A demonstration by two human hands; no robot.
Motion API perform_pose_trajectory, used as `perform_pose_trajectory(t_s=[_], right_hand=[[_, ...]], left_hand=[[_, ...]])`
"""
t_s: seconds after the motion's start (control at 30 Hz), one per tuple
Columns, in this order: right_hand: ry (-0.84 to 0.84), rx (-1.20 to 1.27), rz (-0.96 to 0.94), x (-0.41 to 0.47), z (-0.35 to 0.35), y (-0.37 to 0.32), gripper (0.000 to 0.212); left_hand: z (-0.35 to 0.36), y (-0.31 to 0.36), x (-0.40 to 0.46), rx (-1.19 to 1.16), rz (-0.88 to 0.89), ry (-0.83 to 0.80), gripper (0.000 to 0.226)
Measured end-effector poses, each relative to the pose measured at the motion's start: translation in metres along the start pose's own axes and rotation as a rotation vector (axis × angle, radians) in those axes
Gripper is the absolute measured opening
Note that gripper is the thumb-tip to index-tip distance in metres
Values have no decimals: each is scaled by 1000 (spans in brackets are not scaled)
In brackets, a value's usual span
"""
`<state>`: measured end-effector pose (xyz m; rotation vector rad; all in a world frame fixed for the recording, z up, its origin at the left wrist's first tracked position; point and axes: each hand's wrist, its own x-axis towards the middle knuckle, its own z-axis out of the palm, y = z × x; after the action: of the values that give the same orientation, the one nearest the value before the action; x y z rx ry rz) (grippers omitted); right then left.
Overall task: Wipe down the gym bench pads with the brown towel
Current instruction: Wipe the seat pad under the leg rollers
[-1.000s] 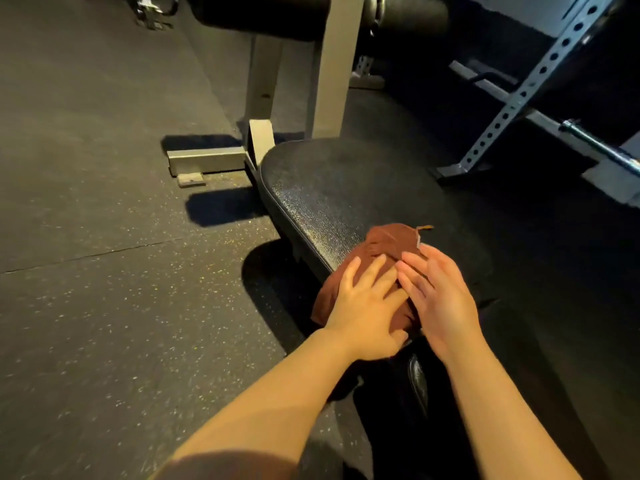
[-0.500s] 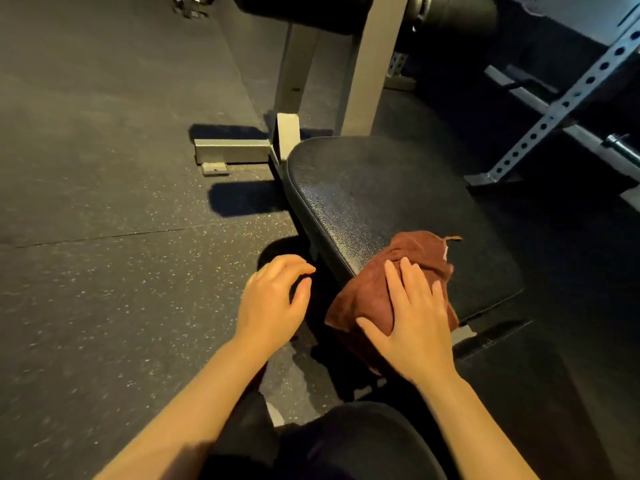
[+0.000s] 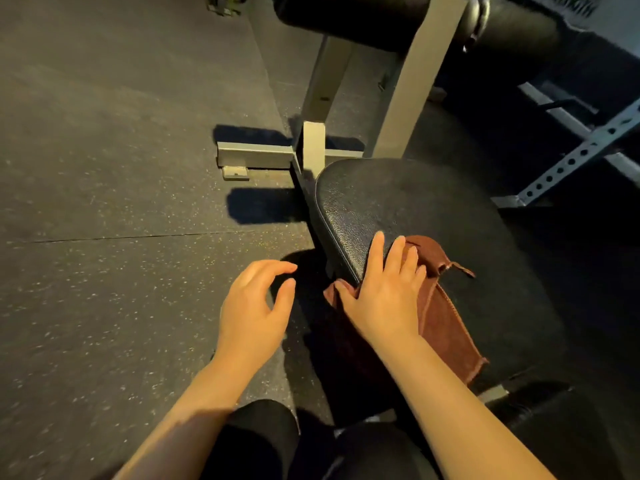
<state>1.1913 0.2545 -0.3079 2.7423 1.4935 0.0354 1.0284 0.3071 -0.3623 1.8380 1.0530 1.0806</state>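
Dark speckled rubber floor (image 3: 104, 271) — perforated steel rack upright (image 3: 581, 154) at right, dim light.

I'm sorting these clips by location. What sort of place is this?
Most likely a gym: a black padded bench pad on a metal frame, a speckled rubber floor, and a perforated steel rack upright beside it.

I can read no text from here. Dark, blurred lettering sits on a white panel (image 3: 575, 8) at the top right corner, but I cannot make out a word.
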Motion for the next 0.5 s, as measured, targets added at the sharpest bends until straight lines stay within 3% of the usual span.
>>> perform_pose_trajectory(t_s=[0.17, 0.27, 0.4, 0.5], right_hand=[[89, 110, -117, 56, 2, -26, 95], [97, 216, -154, 92, -2, -39, 97], [127, 429, -150, 121, -6, -41, 96], [141, 590, -148, 109, -13, -30, 94]], left_hand=[[8, -19, -1, -43, -78, 25, 21], [22, -26, 0, -72, -129, -2, 21], [47, -14, 1, -200, -301, -141, 22], [60, 5, -3, -359, -423, -256, 36]])
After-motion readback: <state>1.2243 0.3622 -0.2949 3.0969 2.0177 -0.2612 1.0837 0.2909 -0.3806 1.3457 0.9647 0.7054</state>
